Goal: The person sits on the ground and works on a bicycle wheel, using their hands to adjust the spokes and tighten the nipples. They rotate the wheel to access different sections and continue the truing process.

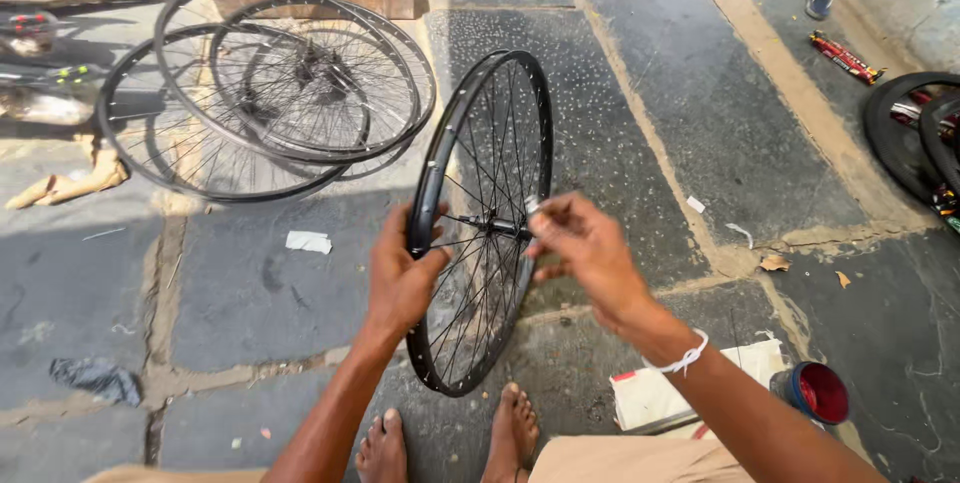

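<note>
At ten o'clock, spare wheels [270, 83] are lying stacked flat on the paving [700, 93], evidently set aside. At centre, the wheel [482, 223] is standing upright on its rim between the person's feet [450, 443]. The left hand [400, 278] is clamping the rim at nine o'clock, steadying it vertical. The right hand [585, 248], apart from the left, is pinching the axle end [530, 208] at the hub, fingers closed on it. At four o'clock, a red tin [815, 393] and a paper packet [670, 393] are sitting within reach.
</note>
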